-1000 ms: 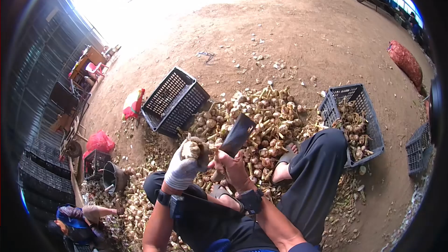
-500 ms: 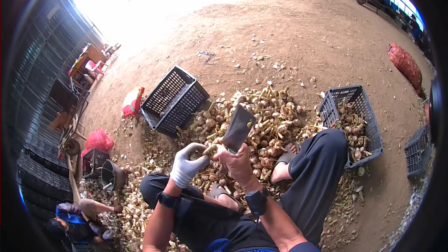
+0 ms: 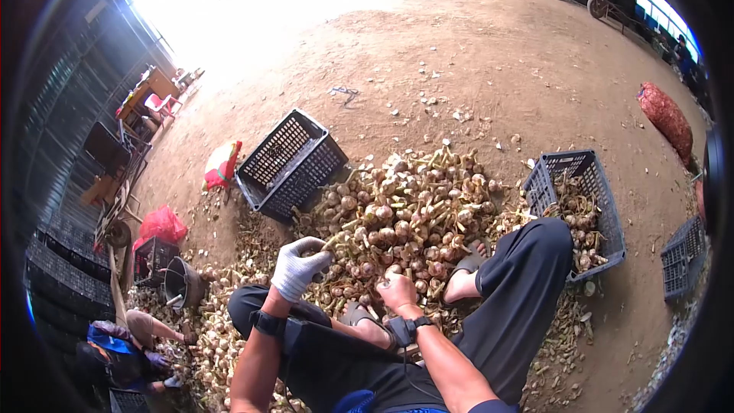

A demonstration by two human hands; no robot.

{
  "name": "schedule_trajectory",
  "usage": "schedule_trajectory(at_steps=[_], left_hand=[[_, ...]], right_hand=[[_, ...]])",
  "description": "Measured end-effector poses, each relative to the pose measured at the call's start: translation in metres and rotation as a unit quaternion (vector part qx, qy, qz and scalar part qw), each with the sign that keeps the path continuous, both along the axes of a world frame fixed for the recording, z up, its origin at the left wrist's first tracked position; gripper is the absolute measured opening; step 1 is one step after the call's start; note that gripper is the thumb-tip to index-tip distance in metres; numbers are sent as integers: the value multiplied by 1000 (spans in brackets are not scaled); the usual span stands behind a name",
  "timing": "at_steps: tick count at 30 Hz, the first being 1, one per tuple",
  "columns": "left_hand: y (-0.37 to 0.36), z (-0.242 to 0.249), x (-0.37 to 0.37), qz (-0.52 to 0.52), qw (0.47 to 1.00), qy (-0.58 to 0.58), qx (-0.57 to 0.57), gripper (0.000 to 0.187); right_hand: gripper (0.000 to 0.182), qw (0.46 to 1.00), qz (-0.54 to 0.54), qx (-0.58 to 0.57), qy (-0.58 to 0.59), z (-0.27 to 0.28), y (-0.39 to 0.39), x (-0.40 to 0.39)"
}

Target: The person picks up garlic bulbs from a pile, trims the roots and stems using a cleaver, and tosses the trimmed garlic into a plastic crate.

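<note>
A big heap of garlic bulbs with stalks (image 3: 405, 210) lies on the dirt floor in front of my legs. My left hand (image 3: 300, 268), in a white glove, is closed on a garlic stalk at the near left edge of the heap. My bare right hand (image 3: 397, 291) is a fist pressed low into the heap beside my sandalled foot. It grips the handle of a cleaver whose blade is hidden among the bulbs. Both wrists carry dark bands.
A black crate (image 3: 289, 164) lies tipped at the heap's left. A blue-grey crate (image 3: 592, 176) holding garlic stands on the right, with another crate (image 3: 683, 256) beyond it. There are also a red mesh sack (image 3: 665, 111), a dark bucket (image 3: 182, 284) and a crouching person (image 3: 122, 344) at lower left.
The cleaver, raised upright above the heap before, has come down with my right hand into the garlic. My left hand dropped from chest height to the heap's edge.
</note>
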State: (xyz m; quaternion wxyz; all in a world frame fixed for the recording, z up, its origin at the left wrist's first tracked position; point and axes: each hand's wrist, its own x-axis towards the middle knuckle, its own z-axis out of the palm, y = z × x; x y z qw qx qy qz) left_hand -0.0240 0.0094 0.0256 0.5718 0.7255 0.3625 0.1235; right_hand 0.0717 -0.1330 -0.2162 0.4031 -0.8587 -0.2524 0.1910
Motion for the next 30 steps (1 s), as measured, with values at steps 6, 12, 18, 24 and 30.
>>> schedule_trajectory(at_steps=[6, 12, 18, 24, 30], left_hand=[[35, 10, -30, 54, 991, 15, 121, 14], [147, 20, -176, 107, 797, 373, 463, 28], [193, -47, -233, 190, 857, 281, 388, 24], [208, -133, -94, -2, 842, 236, 485, 35], [267, -234, 12, -151, 802, 293, 498, 41]], right_hand=[[23, 996, -82, -24, 34, -9, -3, 9], [24, 981, -191, 15, 34, -15, 8, 22], [21, 974, -217, 68, 14, -39, 16, 29], [17, 982, -175, 68, 3, -64, 20, 30], [24, 981, -178, 82, 4, -98, 21, 23]])
